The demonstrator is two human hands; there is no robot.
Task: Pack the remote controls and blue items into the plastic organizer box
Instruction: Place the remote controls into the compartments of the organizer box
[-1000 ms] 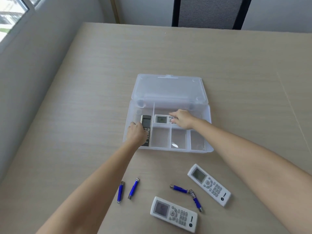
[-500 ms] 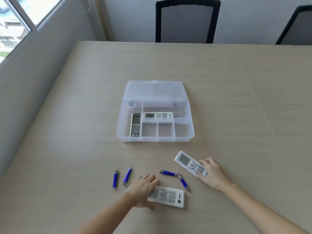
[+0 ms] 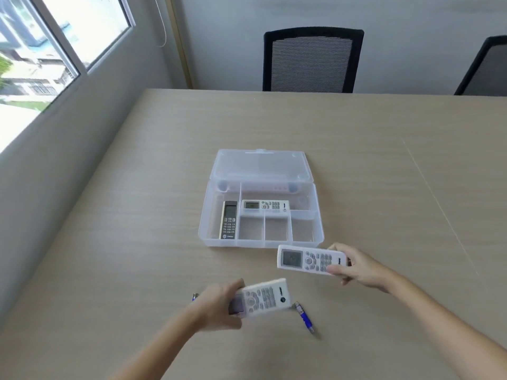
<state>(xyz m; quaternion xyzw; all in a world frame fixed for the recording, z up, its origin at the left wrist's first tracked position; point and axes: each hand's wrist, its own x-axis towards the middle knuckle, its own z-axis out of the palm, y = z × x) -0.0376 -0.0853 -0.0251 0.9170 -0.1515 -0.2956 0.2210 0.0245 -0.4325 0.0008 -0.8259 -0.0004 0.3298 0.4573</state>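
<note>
My left hand (image 3: 219,308) and right hand (image 3: 359,267) each grip a white remote just before the open box (image 3: 260,244).

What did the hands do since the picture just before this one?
Each hand closed on a white remote and lifted it off the table: the left hand holds one, the right hand has carried the other toward the box. The two remotes inside the box stayed put.
</note>
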